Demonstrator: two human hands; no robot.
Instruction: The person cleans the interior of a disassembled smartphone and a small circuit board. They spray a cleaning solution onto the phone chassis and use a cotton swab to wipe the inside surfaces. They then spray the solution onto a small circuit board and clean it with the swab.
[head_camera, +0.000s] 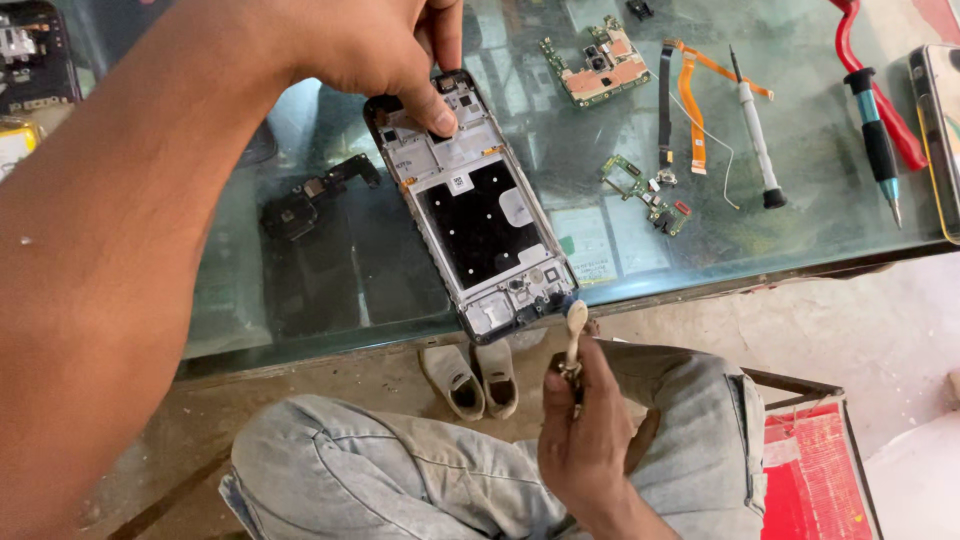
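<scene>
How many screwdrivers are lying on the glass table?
2. A white one lies right of the orange flex cable. A black and teal one lies further right, against the red tool. Others may be outside the view.

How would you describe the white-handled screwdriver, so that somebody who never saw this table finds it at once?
Start at the glass table and go to its far right part, right of the orange flex cables. The white-handled screwdriver lies there, black cap toward the table's near edge. Its neighbour, the black and teal screwdriver, is darker and thicker.
</scene>
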